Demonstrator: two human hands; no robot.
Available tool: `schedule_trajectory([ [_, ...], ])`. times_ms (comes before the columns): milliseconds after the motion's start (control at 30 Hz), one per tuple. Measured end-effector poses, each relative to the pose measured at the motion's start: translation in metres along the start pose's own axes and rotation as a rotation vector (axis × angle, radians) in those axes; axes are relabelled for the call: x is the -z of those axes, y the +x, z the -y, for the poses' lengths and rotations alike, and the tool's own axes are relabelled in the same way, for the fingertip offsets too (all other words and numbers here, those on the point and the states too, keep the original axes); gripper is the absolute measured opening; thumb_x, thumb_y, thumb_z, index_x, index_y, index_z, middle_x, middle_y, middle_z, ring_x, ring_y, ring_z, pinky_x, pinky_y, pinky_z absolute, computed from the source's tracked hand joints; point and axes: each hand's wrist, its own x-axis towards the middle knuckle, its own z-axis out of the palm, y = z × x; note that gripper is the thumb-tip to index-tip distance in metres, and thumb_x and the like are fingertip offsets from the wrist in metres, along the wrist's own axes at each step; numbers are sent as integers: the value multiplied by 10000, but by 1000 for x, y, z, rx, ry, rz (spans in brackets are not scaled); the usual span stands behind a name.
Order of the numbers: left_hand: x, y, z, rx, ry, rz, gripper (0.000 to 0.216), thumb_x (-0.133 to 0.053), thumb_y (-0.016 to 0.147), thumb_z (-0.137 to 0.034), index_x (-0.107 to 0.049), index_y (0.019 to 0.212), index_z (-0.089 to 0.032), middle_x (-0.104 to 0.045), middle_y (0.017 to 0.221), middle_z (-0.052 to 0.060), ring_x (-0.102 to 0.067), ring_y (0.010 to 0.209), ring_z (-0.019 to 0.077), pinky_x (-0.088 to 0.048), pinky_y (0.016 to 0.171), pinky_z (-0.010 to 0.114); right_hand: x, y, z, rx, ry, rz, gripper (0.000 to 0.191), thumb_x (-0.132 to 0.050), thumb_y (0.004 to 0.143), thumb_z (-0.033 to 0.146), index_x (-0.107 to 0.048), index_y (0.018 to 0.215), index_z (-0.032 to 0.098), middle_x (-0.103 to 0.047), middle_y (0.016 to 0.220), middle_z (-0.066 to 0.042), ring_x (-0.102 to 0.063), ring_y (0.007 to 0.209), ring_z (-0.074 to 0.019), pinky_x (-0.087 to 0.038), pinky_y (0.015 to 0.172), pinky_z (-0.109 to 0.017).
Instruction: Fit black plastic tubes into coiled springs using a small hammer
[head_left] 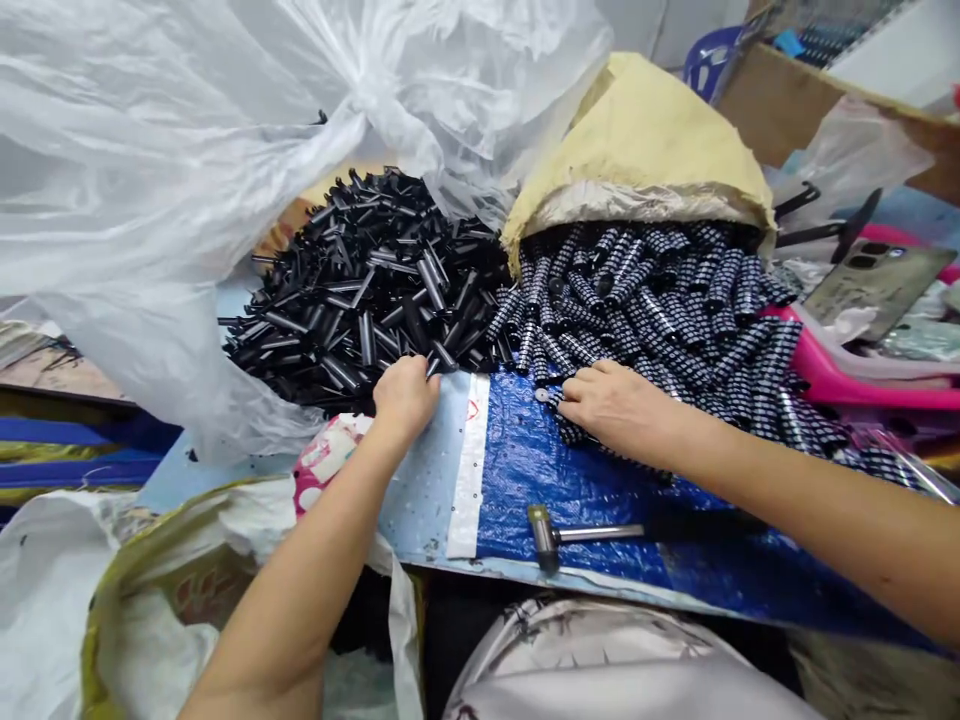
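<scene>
A heap of several plain black tubes [360,280] lies at the centre left, spilling from a clear plastic bag [150,150]. To its right, a heap of patterned black-and-white tubes [675,290] pours out of a yellow-lined sack [645,140]. My left hand [405,395] rests at the near edge of the black heap, fingers curled on a black tube. My right hand [615,405] lies on the near edge of the patterned heap, fingers closed over a patterned tube. Both heaps sit on a blue tarp [555,470] over the work surface.
A small hammer [577,535] lies on the tarp close to me. A pink plastic basket [832,380] stands at the right with a phone [877,285] above it. Bags and sacks [150,600] crowd the near left; a cardboard box [795,100] is at the back right.
</scene>
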Motion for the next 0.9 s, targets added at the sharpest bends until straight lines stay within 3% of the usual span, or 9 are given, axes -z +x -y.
schedule_trajectory([
  [233, -14, 19, -2, 7, 17, 64, 263, -495, 863, -145, -719, 1000, -167, -732, 1028, 182, -682, 1011, 325, -489, 862, 403, -16, 11, -1, 76, -24, 1, 170, -573, 869, 39, -657, 808, 174, -623, 796, -72, -547, 767, -227, -312, 689, -364],
  [400, 4, 9, 6, -7, -78, 99, 180, -553, 776, -198, -726, 813, -171, -734, 870, 139, -677, 898, 304, -469, 763, 359, -8, 6, -9, 58, 178, -128, 206, -463, 954, 68, -643, 1014, 145, -665, 904, -96, -576, 797, -223, -403, 750, -367],
  [533, 17, -24, 16, -58, -228, 172, 114, -575, 706, -255, -668, 699, -190, -681, 723, 36, -623, 717, 207, -431, 645, 291, 8, -17, 7, -204, 662, -306, 221, -458, 1023, 287, -573, 1176, 178, -673, 936, -79, -610, 810, -210, -471, 775, -358],
  [633, 9, -59, 12, -64, -495, 202, 63, -560, 703, -254, -563, 675, -197, -594, 663, -10, -531, 621, 150, -381, 574, 260, 13, -35, 40, -535, 1342, -362, 276, -464, 1018, 435, -561, 1151, 214, -659, 927, -48, -624, 774, -178, -510, 724, -323],
  [733, -5, -91, -8, 35, -872, 217, 125, -592, 725, -266, -482, 716, -208, -479, 600, -58, -437, 536, 105, -322, 506, 226, 8, -44, 75, -890, 2028, -313, 456, -444, 971, 621, -595, 1032, 195, -603, 798, -15, -546, 586, -130, -466, 536, -270],
  [800, -11, -107, -27, 142, -1132, 209, 194, -636, 763, -317, -498, 854, -215, -456, 595, -87, -403, 490, 89, -296, 470, 207, 2, -45, 91, -1042, 2247, -305, 505, -521, 908, 679, -603, 984, 187, -533, 697, 27, -437, 479, -88, -368, 441, -226],
  [900, -10, -125, -55, 200, -1433, 284, 351, -672, 816, -402, -515, 1073, -221, -501, 621, -94, -412, 460, 74, -299, 443, 188, -1, -46, 100, -1069, 2302, -392, 495, -621, 859, 666, -601, 1006, 194, -472, 631, 66, -358, 429, -61, -289, 407, -193],
])
